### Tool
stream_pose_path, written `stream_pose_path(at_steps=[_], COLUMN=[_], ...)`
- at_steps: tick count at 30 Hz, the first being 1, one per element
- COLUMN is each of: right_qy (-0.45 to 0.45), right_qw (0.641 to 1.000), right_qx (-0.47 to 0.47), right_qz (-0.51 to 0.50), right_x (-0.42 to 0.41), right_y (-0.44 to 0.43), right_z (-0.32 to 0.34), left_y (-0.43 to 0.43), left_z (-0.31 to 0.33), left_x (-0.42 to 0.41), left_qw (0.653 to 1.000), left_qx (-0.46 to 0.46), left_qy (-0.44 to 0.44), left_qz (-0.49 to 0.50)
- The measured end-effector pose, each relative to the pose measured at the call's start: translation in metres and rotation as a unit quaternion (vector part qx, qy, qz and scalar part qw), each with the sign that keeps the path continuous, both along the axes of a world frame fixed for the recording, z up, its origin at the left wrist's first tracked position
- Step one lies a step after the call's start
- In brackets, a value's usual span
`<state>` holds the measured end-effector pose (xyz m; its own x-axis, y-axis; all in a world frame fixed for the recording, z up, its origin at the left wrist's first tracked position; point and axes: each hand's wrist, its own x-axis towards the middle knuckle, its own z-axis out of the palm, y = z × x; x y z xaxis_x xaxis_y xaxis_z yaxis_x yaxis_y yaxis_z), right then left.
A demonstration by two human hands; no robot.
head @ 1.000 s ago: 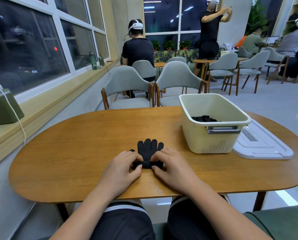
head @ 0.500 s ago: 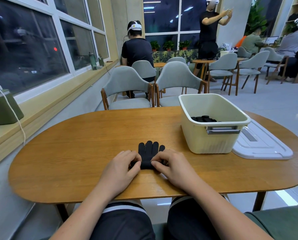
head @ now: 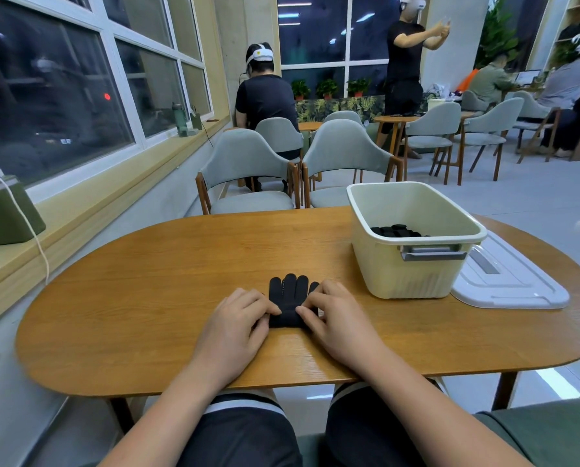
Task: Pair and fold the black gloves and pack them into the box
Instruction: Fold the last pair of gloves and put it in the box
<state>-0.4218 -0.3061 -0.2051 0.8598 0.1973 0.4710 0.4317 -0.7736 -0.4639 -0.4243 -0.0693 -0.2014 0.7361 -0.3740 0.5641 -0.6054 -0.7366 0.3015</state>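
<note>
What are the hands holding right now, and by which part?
Both hold the black gloves at the folded cuff end: left hand on its left side, right hand on its right. Their finger end lies free on the table.

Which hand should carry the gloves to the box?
Right, probably: the box stands right of the gloves, nearer the right hand; the left hand would have to cross over.

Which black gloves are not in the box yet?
The gloves on the table, held by the left hand and right hand; the other gloves lie inside the cream box.
</note>
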Motion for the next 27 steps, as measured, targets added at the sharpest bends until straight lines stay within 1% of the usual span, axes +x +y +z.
stream_pose_path(at_steps=[4, 7, 9, 14, 20, 27], right_qy=[-0.03, -0.084, -0.099, -0.079, -0.074, -0.112], right_qw=[0.999, 0.995, 0.991, 0.991, 0.993, 0.988], right_qx=[-0.017, -0.033, -0.051, -0.079, -0.07, -0.045], right_qz=[0.006, 0.049, 0.073, 0.068, 0.065, 0.099], right_x=[-0.001, -0.006, -0.009, -0.008, -0.01, -0.015], right_y=[0.002, 0.001, 0.001, 0.002, 0.002, 0.001], right_z=[0.001, 0.002, 0.003, 0.002, 0.002, 0.003], left_y=[0.001, 0.002, 0.002, 0.002, 0.001, -0.002], left_z=[-0.001, -0.003, -0.005, -0.007, -0.006, -0.001], left_x=[0.001, 0.005, 0.007, 0.008, 0.005, 0.002], left_qw=[1.0, 1.0, 1.0, 0.999, 0.999, 0.999], left_qx=[0.009, 0.014, 0.016, 0.019, 0.02, 0.011], left_qy=[0.009, 0.013, 0.015, 0.02, 0.029, 0.048], left_qz=[0.005, 0.009, 0.016, 0.027, 0.026, 0.017])
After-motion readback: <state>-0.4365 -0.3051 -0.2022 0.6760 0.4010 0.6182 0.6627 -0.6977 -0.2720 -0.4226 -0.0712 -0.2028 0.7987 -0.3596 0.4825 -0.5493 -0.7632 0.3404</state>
